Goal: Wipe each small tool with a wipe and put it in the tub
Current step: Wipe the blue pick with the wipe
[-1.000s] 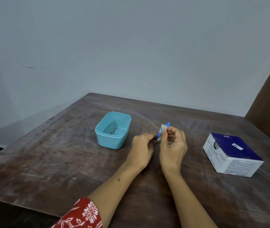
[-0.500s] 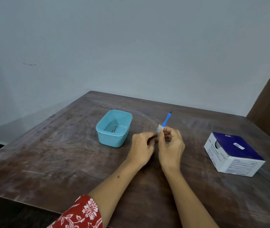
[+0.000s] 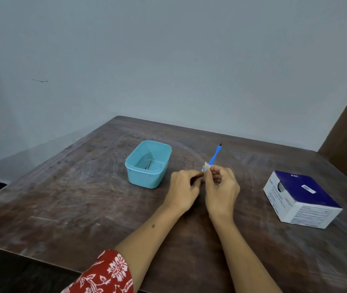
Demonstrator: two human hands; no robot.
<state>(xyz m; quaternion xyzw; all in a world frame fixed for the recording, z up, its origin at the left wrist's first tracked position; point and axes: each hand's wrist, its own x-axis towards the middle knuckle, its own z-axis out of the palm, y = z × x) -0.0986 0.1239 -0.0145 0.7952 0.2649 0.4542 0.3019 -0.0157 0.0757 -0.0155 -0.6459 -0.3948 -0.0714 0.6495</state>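
A thin blue tool (image 3: 215, 155) with a dark tip points up and away over the table's middle. My left hand (image 3: 182, 188) pinches its near end. My right hand (image 3: 221, 188) holds a small white wipe (image 3: 206, 165) folded around the shaft's lower part. The two hands touch at the fingertips, and the tool's near end is hidden between them. To their left stands the light blue tub (image 3: 145, 180), with a small metal tool (image 3: 148, 164) lying on its bottom.
A white and dark blue carton of swabs (image 3: 301, 197) lies at the right of the dark wooden table (image 3: 73, 193). A grey wall rises behind, and a brown panel stands at the far right.
More of the blue shaft now sticks out beyond the wipe. One second ago only its tip showed above my fingers. Both hands stay in the same place.
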